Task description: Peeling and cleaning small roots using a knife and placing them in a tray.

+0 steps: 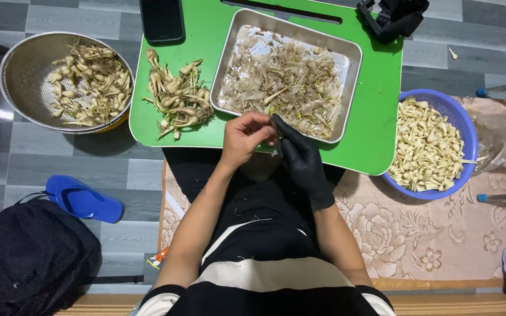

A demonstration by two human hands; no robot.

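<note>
Pinching one small pale bulb (272, 125) between bare left hand (242, 137) and black-gloved right hand (303, 159), fingers closed tight, just over the near rim of the rectangular steel tray (230, 51) of peelings; likely to slip lapward if loosened.

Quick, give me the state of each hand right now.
Left hand: bare, fingers closed on something small; what it is cannot be told.
Right hand: black glove, fingers pinched at that same spot by the tray.
</note>
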